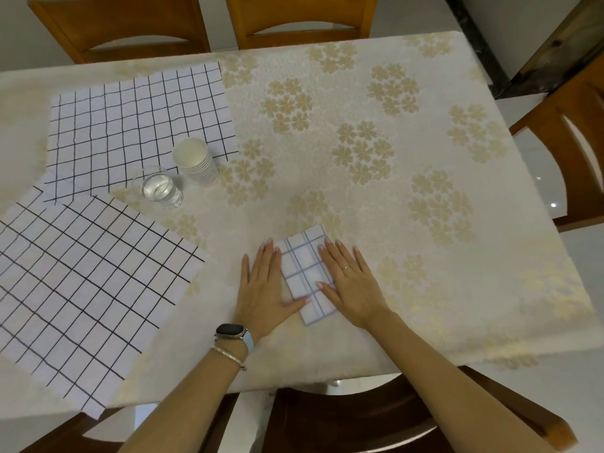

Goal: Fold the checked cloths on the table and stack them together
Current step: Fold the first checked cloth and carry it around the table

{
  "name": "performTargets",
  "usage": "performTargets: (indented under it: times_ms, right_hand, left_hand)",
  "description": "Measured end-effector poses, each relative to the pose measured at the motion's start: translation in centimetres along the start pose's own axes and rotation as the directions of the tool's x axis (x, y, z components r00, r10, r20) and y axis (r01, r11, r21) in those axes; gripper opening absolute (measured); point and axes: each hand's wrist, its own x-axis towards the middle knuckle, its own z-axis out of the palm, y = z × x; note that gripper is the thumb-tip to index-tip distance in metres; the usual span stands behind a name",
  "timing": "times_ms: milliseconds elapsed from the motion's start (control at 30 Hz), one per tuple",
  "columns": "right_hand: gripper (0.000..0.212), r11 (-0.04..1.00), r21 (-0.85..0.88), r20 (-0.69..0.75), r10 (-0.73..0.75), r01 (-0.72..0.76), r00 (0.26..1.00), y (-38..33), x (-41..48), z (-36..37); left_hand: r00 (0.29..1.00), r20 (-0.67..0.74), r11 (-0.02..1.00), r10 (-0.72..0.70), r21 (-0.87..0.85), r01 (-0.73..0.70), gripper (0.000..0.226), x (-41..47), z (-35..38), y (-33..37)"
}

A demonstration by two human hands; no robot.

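A cream floral tablecloth is covering the worktop (pixel 376 93), and wooden chairs (pixel 124 31) are standing around its edges. Two large checked cloths with black lines are lying unfolded on the left side: the near cloth (pixel 85 289) is hanging slightly over the front edge, and the far cloth (pixel 130 125) is lying flat behind it, the two almost meeting at one corner. Near the front middle, both hands are lying flat with straight, spread fingers and gripping nothing. The left hand (pixel 261 289) is resting on the tablecloth against the left edge of a small folded cloth (pixel 305 273) with pale blue checks, its thumb reaching onto that cloth. The right hand (pixel 349 282) is pressing down along the folded cloth's right edge. A stack of paper cups (pixel 196 161) is standing at the near edge of the far cloth, and a glass of water (pixel 161 189) is standing just beside it. The left wrist is wearing a watch (pixel 230 331) and a bracelet (pixel 228 356); a ring (pixel 346 267) is showing on the right hand.
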Motion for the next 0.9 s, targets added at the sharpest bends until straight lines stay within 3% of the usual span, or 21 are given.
performTargets:
  times_ms: [67,133,267,400,600,733,900]
  right_hand:
    - [0.062,0.982,0.186,-0.082,0.063,-0.047,0.995,-0.3,-0.6,-0.6]
    - [0.058,0.909,0.401,-0.123,0.176,-0.113,0.977,-0.9,-1.3,-1.3]
    - [0.051,0.795,0.585,-0.141,0.292,-0.159,0.946,-1.9,-2.4,-1.5]
    - [0.052,0.749,0.63,-0.126,0.359,-0.204,0.925,-2.8,-3.1,-0.9]
    - [0.048,0.603,0.75,-0.055,0.467,-0.272,0.883,-3.6,-3.8,-1.3]
    - [0.045,0.429,0.818,0.096,0.555,-0.383,0.827,-4.0,-4.0,-2.5]
    - [0.041,0.124,0.876,0.341,0.523,-0.466,0.781,-6.1,-4.3,-6.1]
  left_hand:
    - [0.984,-0.111,0.962,-0.136,-0.251,0.104,0.083,-0.8,-0.5,0.7]
    - [0.936,-0.124,0.829,-0.33,-0.512,0.224,0.052,-1.6,-1.5,1.9]
    - [0.837,0.127,0.528,-0.533,-0.723,0.445,0.026,-2.1,-2.3,4.2]
    - [0.808,0.236,0.4,-0.539,-0.772,0.493,0.012,-1.8,-1.8,5.3]
    - [0.785,0.285,0.226,-0.55,-0.854,0.468,0.015,-1.5,-2.1,5.2]
    - [0.834,0.32,0.137,-0.45,-0.898,0.418,0.009,-2.0,-4.1,5.4]
    - [0.903,0.334,0.06,-0.269,-0.93,0.362,0.016,-3.7,-7.0,5.1]
